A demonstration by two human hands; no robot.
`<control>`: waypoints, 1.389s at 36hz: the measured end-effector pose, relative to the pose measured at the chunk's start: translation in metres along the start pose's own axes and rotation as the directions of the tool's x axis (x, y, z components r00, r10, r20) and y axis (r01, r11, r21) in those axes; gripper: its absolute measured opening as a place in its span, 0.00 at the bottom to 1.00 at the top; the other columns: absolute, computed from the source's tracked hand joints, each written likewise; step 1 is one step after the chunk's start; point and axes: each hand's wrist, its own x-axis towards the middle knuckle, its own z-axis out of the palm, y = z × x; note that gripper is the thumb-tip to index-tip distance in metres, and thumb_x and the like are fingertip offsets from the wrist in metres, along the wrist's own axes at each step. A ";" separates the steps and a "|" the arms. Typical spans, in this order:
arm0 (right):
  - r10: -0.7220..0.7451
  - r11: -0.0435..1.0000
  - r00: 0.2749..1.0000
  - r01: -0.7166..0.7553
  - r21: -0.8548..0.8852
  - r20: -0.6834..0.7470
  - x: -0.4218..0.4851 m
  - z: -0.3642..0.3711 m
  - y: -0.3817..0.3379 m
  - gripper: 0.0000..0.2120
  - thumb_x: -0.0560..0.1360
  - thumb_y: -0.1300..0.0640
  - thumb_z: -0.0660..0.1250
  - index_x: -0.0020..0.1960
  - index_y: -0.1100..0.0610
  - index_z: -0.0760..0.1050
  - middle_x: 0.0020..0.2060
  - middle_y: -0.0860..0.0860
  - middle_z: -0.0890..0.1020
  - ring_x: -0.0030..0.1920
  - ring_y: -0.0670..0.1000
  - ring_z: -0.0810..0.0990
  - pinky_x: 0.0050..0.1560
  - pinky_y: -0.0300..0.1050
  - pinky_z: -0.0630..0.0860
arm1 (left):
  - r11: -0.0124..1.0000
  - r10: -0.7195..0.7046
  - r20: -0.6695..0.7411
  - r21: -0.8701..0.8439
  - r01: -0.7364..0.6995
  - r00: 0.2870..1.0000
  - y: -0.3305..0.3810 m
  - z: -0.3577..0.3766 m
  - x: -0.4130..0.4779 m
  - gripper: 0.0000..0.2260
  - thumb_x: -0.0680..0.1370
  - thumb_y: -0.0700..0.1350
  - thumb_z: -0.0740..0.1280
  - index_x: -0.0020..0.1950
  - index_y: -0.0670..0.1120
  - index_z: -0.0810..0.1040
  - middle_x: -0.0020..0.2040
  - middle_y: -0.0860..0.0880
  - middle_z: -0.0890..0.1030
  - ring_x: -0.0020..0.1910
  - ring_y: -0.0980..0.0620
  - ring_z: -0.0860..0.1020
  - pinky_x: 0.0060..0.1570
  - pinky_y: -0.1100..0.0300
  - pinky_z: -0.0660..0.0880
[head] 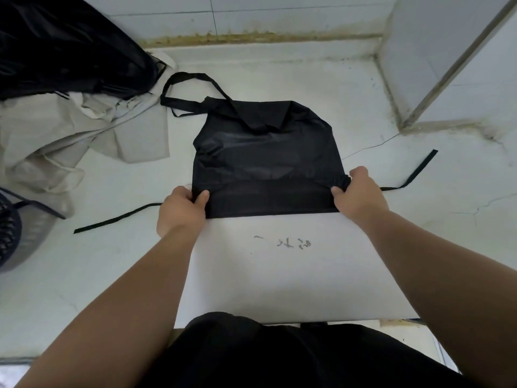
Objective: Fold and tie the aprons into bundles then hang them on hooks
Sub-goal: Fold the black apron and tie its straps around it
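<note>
The left hand (pixel 181 211) and right hand (pixel 359 193) each pinch a near corner of the black apron (pixel 265 152), thumbs on top and fingers curled under the cloth. The apron lies flat in the middle of the white surface (pixel 279 275). Between the hands a darker band runs along the near edge, which looks like a first fold. The rest of the folding, the tying and the hanging are all left to do, and no hooks are in view. The neck loop (pixel 193 79) trails far left, and the two ties (pixel 117 218) (pixel 414 175) lie loose on either side. There is room to fold towards the far side, but a beige cloth pile (pixel 70 135) crowds the left and a wall corner (pixel 419 79) the right.
</note>
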 end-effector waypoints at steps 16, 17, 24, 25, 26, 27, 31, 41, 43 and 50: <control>-0.483 0.687 0.819 0.574 -0.446 0.310 -0.020 0.044 -0.009 0.49 0.63 0.27 0.30 0.78 0.51 0.43 0.78 0.52 0.47 0.76 0.56 0.48 0.75 0.50 0.39 | 0.563 0.557 0.474 0.388 -0.730 0.682 0.027 0.042 -0.038 0.29 0.79 0.65 0.41 0.77 0.59 0.36 0.78 0.53 0.36 0.77 0.52 0.35 0.74 0.47 0.35; -0.483 0.693 0.819 0.574 -0.436 0.310 -0.020 0.043 -0.009 0.49 0.63 0.25 0.32 0.78 0.50 0.43 0.77 0.52 0.47 0.76 0.56 0.48 0.75 0.50 0.39 | 0.575 0.542 0.472 0.394 -0.717 0.695 0.029 0.041 -0.037 0.30 0.78 0.66 0.42 0.77 0.59 0.36 0.78 0.53 0.36 0.77 0.52 0.35 0.74 0.47 0.35; -0.518 0.704 0.814 0.581 -0.408 0.264 -0.018 0.038 -0.009 0.37 0.76 0.31 0.47 0.77 0.51 0.51 0.77 0.51 0.54 0.75 0.54 0.55 0.75 0.47 0.44 | 0.604 0.507 0.498 0.376 -0.702 0.704 0.033 0.032 -0.038 0.35 0.77 0.68 0.48 0.79 0.54 0.42 0.79 0.55 0.40 0.77 0.54 0.39 0.75 0.48 0.38; -0.514 0.699 0.815 0.579 -0.421 0.268 -0.021 0.039 -0.009 0.36 0.76 0.32 0.47 0.78 0.51 0.50 0.77 0.51 0.54 0.75 0.54 0.55 0.75 0.47 0.44 | 0.600 0.511 0.495 0.381 -0.704 0.703 0.034 0.030 -0.039 0.35 0.77 0.68 0.49 0.79 0.54 0.44 0.79 0.55 0.42 0.77 0.53 0.40 0.75 0.48 0.39; -0.508 0.694 0.817 0.576 -0.432 0.272 -0.025 0.039 -0.008 0.36 0.77 0.33 0.46 0.78 0.51 0.49 0.77 0.51 0.53 0.75 0.54 0.54 0.75 0.47 0.44 | 0.596 0.514 0.491 0.386 -0.704 0.704 0.035 0.028 -0.041 0.34 0.77 0.68 0.49 0.79 0.54 0.46 0.79 0.55 0.44 0.78 0.53 0.41 0.75 0.48 0.41; -0.503 0.691 0.820 0.572 -0.441 0.275 -0.029 0.040 -0.006 0.36 0.76 0.32 0.46 0.78 0.51 0.49 0.77 0.51 0.53 0.75 0.55 0.54 0.75 0.48 0.44 | 0.589 0.522 0.486 0.389 -0.708 0.701 0.036 0.027 -0.044 0.34 0.77 0.68 0.50 0.79 0.54 0.47 0.79 0.55 0.45 0.78 0.52 0.42 0.75 0.47 0.41; -0.493 0.694 0.831 0.554 -0.459 0.257 -0.045 0.041 0.003 0.45 0.68 0.26 0.39 0.77 0.52 0.53 0.76 0.52 0.57 0.73 0.55 0.59 0.75 0.49 0.46 | 0.542 0.582 0.469 0.386 -0.747 0.664 0.030 0.029 -0.063 0.36 0.77 0.67 0.52 0.79 0.49 0.50 0.79 0.54 0.48 0.77 0.50 0.42 0.75 0.47 0.42; -0.537 0.638 0.816 0.560 -0.529 0.216 -0.076 0.036 0.019 0.39 0.73 0.29 0.39 0.70 0.53 0.65 0.65 0.51 0.74 0.58 0.56 0.77 0.59 0.49 0.66 | 0.620 0.595 0.484 0.232 -0.749 0.642 0.012 0.021 -0.095 0.38 0.71 0.67 0.65 0.77 0.56 0.58 0.72 0.57 0.60 0.72 0.53 0.56 0.70 0.53 0.53; -0.577 0.620 0.791 0.586 -0.522 0.203 -0.080 0.031 0.021 0.32 0.76 0.32 0.44 0.63 0.53 0.70 0.56 0.49 0.78 0.52 0.54 0.79 0.46 0.47 0.67 | 0.604 0.577 0.526 0.240 -0.760 0.625 0.016 0.013 -0.097 0.32 0.74 0.60 0.66 0.76 0.55 0.61 0.71 0.56 0.64 0.70 0.51 0.61 0.69 0.53 0.59; -0.483 0.689 0.764 0.633 -0.353 0.427 -0.081 -0.008 0.009 0.24 0.72 0.30 0.57 0.54 0.48 0.73 0.42 0.47 0.79 0.46 0.51 0.77 0.44 0.45 0.75 | 0.750 0.387 0.717 0.121 -0.650 0.580 0.047 -0.020 -0.087 0.09 0.77 0.45 0.63 0.49 0.43 0.81 0.42 0.45 0.80 0.41 0.48 0.76 0.45 0.55 0.72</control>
